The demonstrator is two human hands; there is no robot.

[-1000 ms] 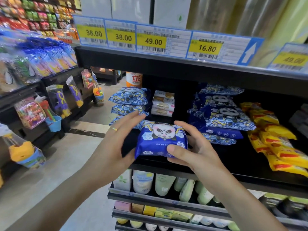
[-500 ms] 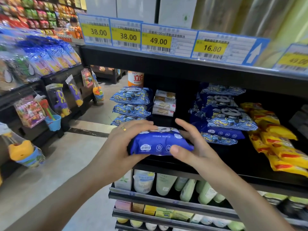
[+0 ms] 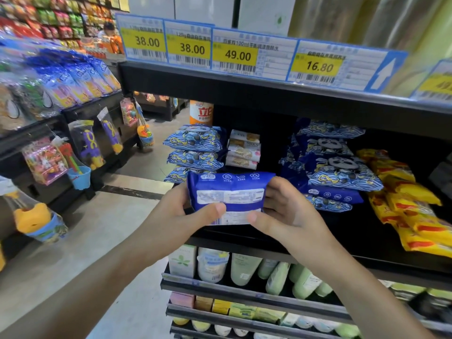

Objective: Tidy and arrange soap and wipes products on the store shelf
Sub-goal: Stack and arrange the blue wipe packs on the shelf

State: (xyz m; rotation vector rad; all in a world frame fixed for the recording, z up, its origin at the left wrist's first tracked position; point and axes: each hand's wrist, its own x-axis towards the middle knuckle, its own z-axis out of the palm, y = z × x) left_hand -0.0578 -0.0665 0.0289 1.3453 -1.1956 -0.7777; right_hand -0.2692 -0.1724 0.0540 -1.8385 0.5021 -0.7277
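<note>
A: What do the hands hold?
B: The left hand (image 3: 176, 216) and the right hand (image 3: 291, 214) each have their grip clamped on one blue wipes pack (image 3: 228, 195), thumbs on its label side, which faces the camera.

A: Where is the pack?
B: In the air, just in front of the black shelf (image 3: 362, 260), between the left stack of panda wipes packs (image 3: 195, 152) and the right stack (image 3: 335, 167).

A: What else stands there?
B: Small soap boxes (image 3: 243, 152) behind; yellow packs (image 3: 411, 204) at the right; price tags (image 3: 234, 53) above.
</note>
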